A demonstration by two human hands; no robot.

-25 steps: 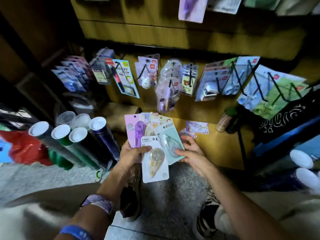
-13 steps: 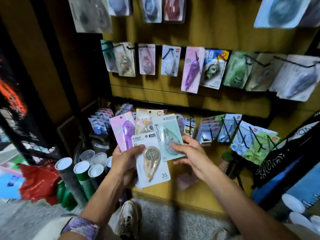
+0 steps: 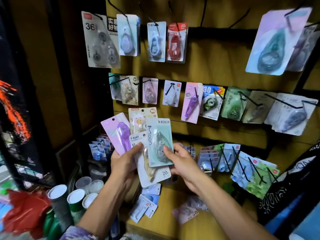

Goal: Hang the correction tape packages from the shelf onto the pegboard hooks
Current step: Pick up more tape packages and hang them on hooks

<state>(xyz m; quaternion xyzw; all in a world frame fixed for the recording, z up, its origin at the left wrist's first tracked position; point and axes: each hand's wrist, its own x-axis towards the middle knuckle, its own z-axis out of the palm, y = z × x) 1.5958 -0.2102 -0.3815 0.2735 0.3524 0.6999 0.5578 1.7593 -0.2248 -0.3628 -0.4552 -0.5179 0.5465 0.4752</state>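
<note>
My left hand (image 3: 125, 161) grips a fan of correction tape packages: a purple one (image 3: 117, 130), a cream one marked 30 (image 3: 143, 115) and a white one marked T-9267 (image 3: 152, 172). My right hand (image 3: 181, 161) pinches the mint green package (image 3: 159, 141) at its lower right, in front of the fan. Both hands are raised before the wooden pegboard (image 3: 216, 71). Black hooks (image 3: 197, 94) carry hanging packages in two rows above my hands. More packages lie loose on the shelf (image 3: 166, 227) below, among them a pink one (image 3: 187, 213).
Lower hooks at the right hold blue and green packs (image 3: 242, 168). Paper rolls with white caps (image 3: 69, 200) stand at the lower left beside a red bag (image 3: 24, 212). A dark post (image 3: 69, 84) borders the board's left side. Black cloth (image 3: 285, 187) hangs at the right.
My view has tilted up from the shelf to the pegboard rows. Both hands rose with the packages. The green package has slid up over the white one.
</note>
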